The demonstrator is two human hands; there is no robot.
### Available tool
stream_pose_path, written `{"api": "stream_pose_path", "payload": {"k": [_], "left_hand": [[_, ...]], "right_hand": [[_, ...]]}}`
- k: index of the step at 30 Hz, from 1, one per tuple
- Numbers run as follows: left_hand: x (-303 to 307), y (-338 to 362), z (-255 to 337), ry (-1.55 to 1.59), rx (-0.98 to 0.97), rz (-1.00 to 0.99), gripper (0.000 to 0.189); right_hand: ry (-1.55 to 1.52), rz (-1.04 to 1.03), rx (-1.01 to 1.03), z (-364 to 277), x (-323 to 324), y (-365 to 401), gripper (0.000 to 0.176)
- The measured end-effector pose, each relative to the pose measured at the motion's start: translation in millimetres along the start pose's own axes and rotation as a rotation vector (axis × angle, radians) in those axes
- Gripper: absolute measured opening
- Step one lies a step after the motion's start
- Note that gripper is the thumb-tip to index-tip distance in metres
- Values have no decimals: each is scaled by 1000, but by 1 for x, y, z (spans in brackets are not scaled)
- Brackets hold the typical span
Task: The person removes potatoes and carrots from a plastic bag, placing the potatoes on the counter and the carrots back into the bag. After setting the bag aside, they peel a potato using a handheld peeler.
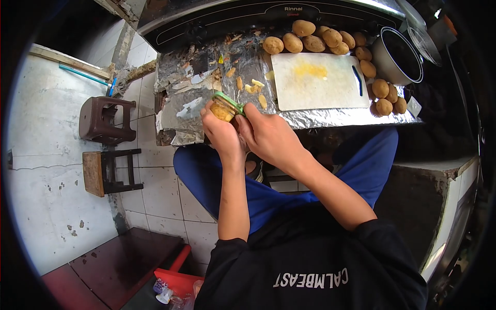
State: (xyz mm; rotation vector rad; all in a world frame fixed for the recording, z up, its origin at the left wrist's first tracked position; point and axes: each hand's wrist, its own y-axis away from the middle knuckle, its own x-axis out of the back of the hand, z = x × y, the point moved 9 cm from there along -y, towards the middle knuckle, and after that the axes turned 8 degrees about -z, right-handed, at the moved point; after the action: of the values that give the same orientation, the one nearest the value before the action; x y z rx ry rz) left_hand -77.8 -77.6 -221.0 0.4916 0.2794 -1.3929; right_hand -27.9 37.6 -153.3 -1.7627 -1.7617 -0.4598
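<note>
And here, right at the grip, a part-peeled potato [221,112] is held in the left hand [221,130], fingers wrapped around its side, yellow flesh on show. In the right hand [274,135], a green peeler [226,101] is gripped, its frame set across the top of that potato; the 2 hands are held close together, just over the near part of the foil-covered counter [320,118].

Just beyond the grip, potato peelings [255,88] are seen scattered on the foil. To the right of the grip, a white cutting board [320,95] is laid flat, marked by a yellow stain toward its far side.

Further out, whole potatoes [304,28] are lined up along the board's far edge and round its right side, with 4 bunched beside its right edge. Beyond those, at the far right, a pot [385,66] can be seen, with a clear lid [426,44] beside it.

Well off to the left of the grip, and lower, a brown plastic stool [95,120] and a wooden-topped stool [93,173] are placed on the tiled floor [155,183]. Behind them, a red crate [178,283] is partly seen.
</note>
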Motion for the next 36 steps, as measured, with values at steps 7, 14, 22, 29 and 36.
{"api": "stream_pose_path", "payload": {"k": [7, 14, 22, 29, 36], "left_hand": [[4, -1, -1, -3, 26, -49, 46], [-10, 2, 16, 56, -12, -115, 48], [-7, 0, 8, 44, 50, -203, 52], [-19, -2, 14, -58, 56, -400, 61], [-29, 6, 4, 75, 216, -580, 67]], "right_hand": [[0, 37, 0, 8, 0, 2, 23], [-94, 3, -21, 8, 3, 10, 21], [-109, -29, -18, 11, 3, -4, 23], [-164, -57, -27, 9, 13, -4, 24], [-48, -103, 46, 9, 16, -11, 23]]}}
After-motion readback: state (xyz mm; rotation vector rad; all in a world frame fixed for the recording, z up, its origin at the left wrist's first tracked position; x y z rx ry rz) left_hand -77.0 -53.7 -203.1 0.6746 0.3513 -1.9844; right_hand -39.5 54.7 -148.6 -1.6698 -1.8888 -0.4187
